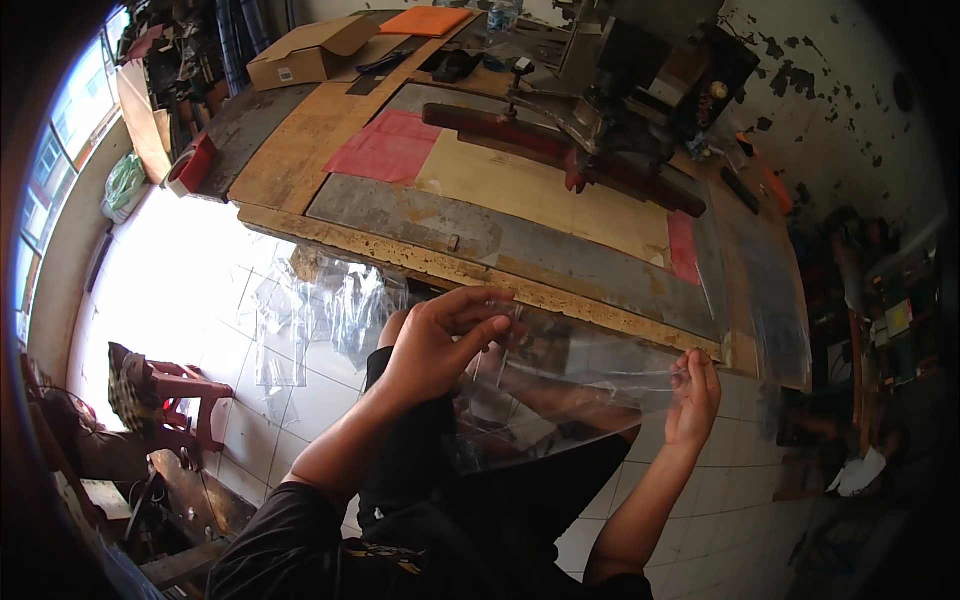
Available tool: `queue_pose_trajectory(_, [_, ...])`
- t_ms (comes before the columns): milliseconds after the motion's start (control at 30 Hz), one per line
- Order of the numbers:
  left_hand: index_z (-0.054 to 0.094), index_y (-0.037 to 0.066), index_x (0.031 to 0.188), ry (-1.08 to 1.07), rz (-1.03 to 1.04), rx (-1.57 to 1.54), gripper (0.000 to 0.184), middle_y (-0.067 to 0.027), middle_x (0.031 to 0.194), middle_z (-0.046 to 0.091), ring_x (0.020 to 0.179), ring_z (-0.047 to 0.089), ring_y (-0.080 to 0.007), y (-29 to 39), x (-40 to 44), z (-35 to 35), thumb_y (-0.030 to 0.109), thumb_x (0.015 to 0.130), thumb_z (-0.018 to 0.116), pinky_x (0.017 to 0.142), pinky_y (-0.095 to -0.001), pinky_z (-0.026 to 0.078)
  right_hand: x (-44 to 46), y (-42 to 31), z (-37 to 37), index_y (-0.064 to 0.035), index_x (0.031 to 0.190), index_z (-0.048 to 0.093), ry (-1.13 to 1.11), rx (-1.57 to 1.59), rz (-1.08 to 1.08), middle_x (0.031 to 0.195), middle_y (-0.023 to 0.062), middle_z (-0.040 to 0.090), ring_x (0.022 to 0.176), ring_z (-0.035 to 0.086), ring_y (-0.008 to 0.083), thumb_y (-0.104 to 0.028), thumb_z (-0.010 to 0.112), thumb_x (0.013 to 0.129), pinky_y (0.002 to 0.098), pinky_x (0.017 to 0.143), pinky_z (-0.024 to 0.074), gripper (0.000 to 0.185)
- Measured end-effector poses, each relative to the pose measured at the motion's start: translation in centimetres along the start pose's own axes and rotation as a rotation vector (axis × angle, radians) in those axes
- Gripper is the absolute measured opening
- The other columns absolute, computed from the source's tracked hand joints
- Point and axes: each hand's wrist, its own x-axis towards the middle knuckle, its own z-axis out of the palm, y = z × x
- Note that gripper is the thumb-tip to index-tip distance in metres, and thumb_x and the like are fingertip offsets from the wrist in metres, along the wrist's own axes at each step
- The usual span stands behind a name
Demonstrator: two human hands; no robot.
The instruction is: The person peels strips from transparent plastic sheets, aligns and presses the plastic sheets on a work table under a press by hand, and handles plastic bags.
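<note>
A clear plastic sheet (pixel 570 385) stretches between my two hands above my lap, in front of the table's wooden edge. My left hand (pixel 445 340) pinches its left end, with the fingers and thumb pressed together. At its right end, my right hand (pixel 692 395) holds the sheet between thumb and fingertips. Beyond the hands lies a workbench (pixel 450 225) with a yellow sheet (pixel 540 190) and a red sheet (pixel 380 147) on its grey surface. A dark red bar (pixel 560 155) of a machine extends over them.
A cardboard box (pixel 305 52) and an orange sheet (pixel 425 21) are at the bench's back left. Clear plastic pieces (pixel 345 305) hang by the front edge at left. A red stool (pixel 195 395) stands on the tiled floor. The black machine (pixel 665 80) is at the back.
</note>
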Motion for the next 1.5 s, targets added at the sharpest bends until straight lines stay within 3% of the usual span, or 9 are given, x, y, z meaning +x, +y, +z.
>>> queue_pose_trajectory(133, [0.060,-0.005,0.136,-0.013,0.005,0.039,0.036,-0.0124,0.110,0.079,0.099,0.075,-0.0135,0.1,0.1,-0.2,0.012,0.104,0.067,0.082,-0.0240,0.057,0.2,0.0,0.0,-0.0080,0.107,0.069,-0.015,0.004,-0.002,0.093,-0.0017,0.065,0.087,0.059,0.0096,-0.024,0.071,0.101,0.0276,0.083,0.0406,0.017])
queue_pose_trajectory(200, [0.060,-0.006,0.134,-0.006,-0.025,0.005,0.032,-0.0170,0.108,0.078,0.100,0.075,-0.0196,0.4,0.1,0.0,0.004,0.103,0.065,0.089,-0.0323,0.060,0.2,0.1,-0.1,-0.0078,0.107,0.069,-0.020,0.000,-0.002,0.093,-0.0018,0.065,0.086,0.058,0.0092,-0.024,0.071,0.101,0.0275,0.083,0.0400,0.017])
queue_pose_trajectory(333, [0.061,-0.005,0.135,-0.010,0.008,-0.003,0.035,-0.0126,0.110,0.079,0.100,0.075,-0.0147,-0.1,0.1,-0.2,0.011,0.104,0.066,0.083,-0.0248,0.057,0.5,0.1,-0.2,-0.0076,0.106,0.069,-0.025,-0.004,-0.006,0.092,-0.0019,0.064,0.087,0.058,0.0089,-0.024,0.072,0.101,0.0273,0.082,0.0397,0.017])
queue_pose_trajectory(533, [0.062,-0.005,0.131,-0.009,-0.041,0.014,0.030,-0.0144,0.112,0.078,0.102,0.075,-0.0173,0.5,0.5,-0.7,0.009,0.104,0.065,0.088,-0.0286,0.059,0.5,-0.4,0.5,-0.0100,0.110,0.068,-0.025,-0.072,0.005,0.095,-0.0039,0.063,0.089,0.056,0.0075,-0.023,0.070,0.102,0.0260,0.084,0.0392,0.016])
queue_pose_trajectory(633, [0.063,-0.006,0.128,0.007,-0.024,0.002,0.028,-0.0146,0.113,0.077,0.103,0.075,-0.0177,0.0,1.0,-1.7,0.007,0.104,0.065,0.089,-0.0291,0.059,0.5,-1.0,1.3,-0.0058,0.107,0.071,-0.012,-0.050,-0.022,0.092,-0.0008,0.067,0.086,0.058,0.0085,-0.024,0.074,0.099,0.0266,0.081,0.0408,0.020])
queue_pose_trajectory(700, [0.064,-0.006,0.124,0.048,-0.012,-0.005,0.023,-0.0174,0.110,0.078,0.099,0.076,-0.0226,0.0,1.6,-2.5,0.005,0.103,0.065,0.086,-0.0339,0.059,0.4,-1.7,2.3,-0.0051,0.108,0.071,-0.060,-0.068,-0.066,0.091,-0.0003,0.068,0.085,0.058,0.0086,-0.023,0.075,0.098,0.0258,0.080,0.0405,0.021])
queue_pose_trajectory(867, [0.066,-0.006,0.121,0.091,-0.002,0.064,0.023,-0.0137,0.108,0.078,0.106,0.072,-0.0165,0.4,2.7,-4.2,0.008,0.102,0.067,0.097,-0.0307,0.055,0.3,-3.1,4.9,-0.0008,0.106,0.070,-0.072,-0.186,-0.157,0.087,0.0008,0.067,0.081,0.059,0.0081,-0.018,0.072,0.100,0.0247,0.075,0.0394,0.019])
queue_pose_trajectory(1000, [0.066,-0.005,0.122,0.101,0.062,0.241,0.022,-0.0122,0.107,0.079,0.102,0.072,-0.0142,0.2,3.6,-5.9,0.007,0.103,0.066,0.094,-0.0295,0.055,0.7,-3.2,5.6,-0.0002,0.110,0.069,-0.139,-0.185,-0.176,0.090,0.0008,0.066,0.083,0.058,0.0087,-0.017,0.071,0.101,0.0246,0.077,0.0417,0.020])
queue_pose_trajectory(1500, [0.065,-0.002,0.128,0.158,0.121,0.254,0.030,-0.0085,0.105,0.078,0.103,0.072,-0.0126,0.6,4.7,-6.8,0.009,0.101,0.071,0.091,-0.0271,0.054,1.9,-3.4,6.6,0.0012,0.109,0.069,-0.192,-0.153,-0.155,0.092,0.0018,0.067,0.088,0.060,0.0091,-0.017,0.073,0.100,0.0252,0.084,0.0461,0.021])
